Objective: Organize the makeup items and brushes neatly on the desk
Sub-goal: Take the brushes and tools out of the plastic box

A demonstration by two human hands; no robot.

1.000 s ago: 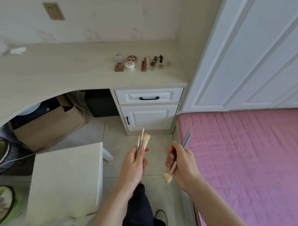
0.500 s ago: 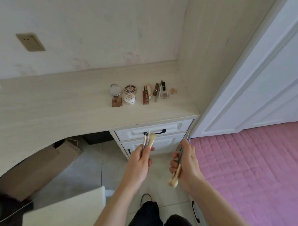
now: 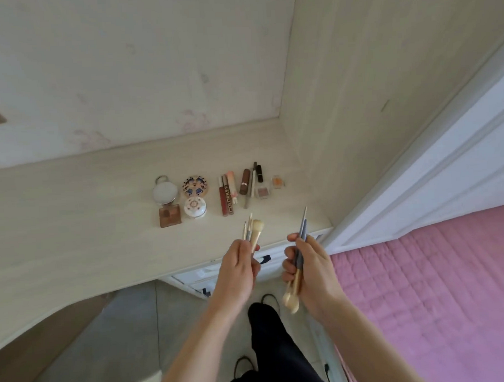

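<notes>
My left hand (image 3: 239, 270) grips a small bunch of makeup brushes (image 3: 254, 230), bristles up, over the desk's front edge. My right hand (image 3: 307, 270) holds another bunch of grey-handled brushes (image 3: 301, 246) with the fluffy heads (image 3: 290, 301) pointing down. On the pale wooden desk (image 3: 73, 216) lies a row of makeup: a round mirror (image 3: 164, 191), a brown square bottle (image 3: 170, 219), a patterned compact (image 3: 195, 186), a white round case (image 3: 195, 207), lip gloss tubes (image 3: 227, 196), lipsticks and a pencil (image 3: 252, 182), and small eyeshadow pots (image 3: 278, 181).
The desk meets a wall panel at the right corner. White drawers (image 3: 191, 278) sit under the desk edge. A pink quilted bed (image 3: 436, 284) fills the right side beside a white wardrobe door (image 3: 445, 153). My dark-trousered legs stand on the tiled floor (image 3: 130, 340).
I have stepped closer to the desk and the view has tilted up, so the makeup row sits nearer. Both hands have risen toward the desk edge, still holding their brushes.
</notes>
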